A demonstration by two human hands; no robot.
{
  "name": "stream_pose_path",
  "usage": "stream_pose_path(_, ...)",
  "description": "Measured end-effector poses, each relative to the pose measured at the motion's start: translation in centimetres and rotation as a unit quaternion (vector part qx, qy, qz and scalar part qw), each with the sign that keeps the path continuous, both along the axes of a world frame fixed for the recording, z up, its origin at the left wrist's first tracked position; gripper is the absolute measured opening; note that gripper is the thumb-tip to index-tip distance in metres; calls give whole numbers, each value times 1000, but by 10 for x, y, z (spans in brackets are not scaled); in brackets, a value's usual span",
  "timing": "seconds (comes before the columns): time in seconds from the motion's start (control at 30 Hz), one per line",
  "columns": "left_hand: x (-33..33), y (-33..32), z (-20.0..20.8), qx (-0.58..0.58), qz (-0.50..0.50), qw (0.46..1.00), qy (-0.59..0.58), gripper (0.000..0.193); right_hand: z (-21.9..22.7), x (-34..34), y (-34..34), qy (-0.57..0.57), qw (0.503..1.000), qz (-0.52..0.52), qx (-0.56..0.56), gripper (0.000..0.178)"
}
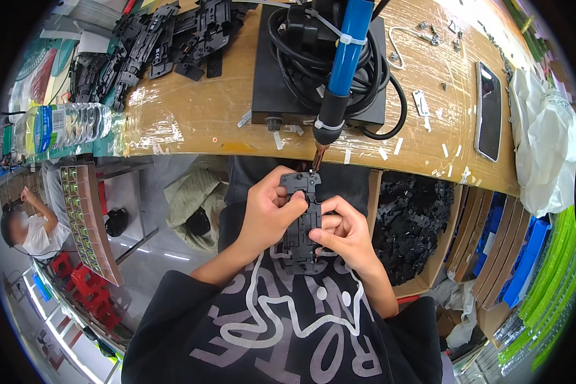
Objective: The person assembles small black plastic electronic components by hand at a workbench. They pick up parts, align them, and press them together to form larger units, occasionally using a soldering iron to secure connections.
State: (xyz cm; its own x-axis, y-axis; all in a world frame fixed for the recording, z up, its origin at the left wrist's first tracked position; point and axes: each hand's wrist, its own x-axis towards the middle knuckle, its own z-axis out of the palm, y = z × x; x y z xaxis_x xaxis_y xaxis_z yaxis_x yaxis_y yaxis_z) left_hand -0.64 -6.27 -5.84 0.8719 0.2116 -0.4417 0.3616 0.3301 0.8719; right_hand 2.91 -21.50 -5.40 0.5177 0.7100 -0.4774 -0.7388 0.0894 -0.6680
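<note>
I hold a long black plastic part upright over my lap with both hands. My left hand grips its left side, thumb across the upper end. My right hand clasps its right edge lower down. The part's top end sits right under the tip of a blue-handled soldering iron that hangs down from a black box on the wooden bench.
A pile of similar black parts lies at the bench's back left. A cardboard box of small black pieces stands at my right. A water bottle, a phone and a white plastic bag rest nearby. Another person sits at far left.
</note>
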Motion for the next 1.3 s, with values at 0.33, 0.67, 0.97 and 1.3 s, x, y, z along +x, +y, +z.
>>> stream_pose_path(0.33,1,1,1,-6,-10,1000,1,15,2,-1,-1,3,1000,-13,12,23)
stream_pose_path(0.67,4,4,-9,-2,-18,1000,-3,17,-8,0,2,14,1000,-15,15,23)
stream_pose_path(0.97,7,3,-2,6,-11,1000,-2,18,-4,3,1,5,1000,-14,21,23)
stream_pose_path(1.3,8,4,1,1,-9,1000,0,18,-4,3,3,16,999,-25,30,23)
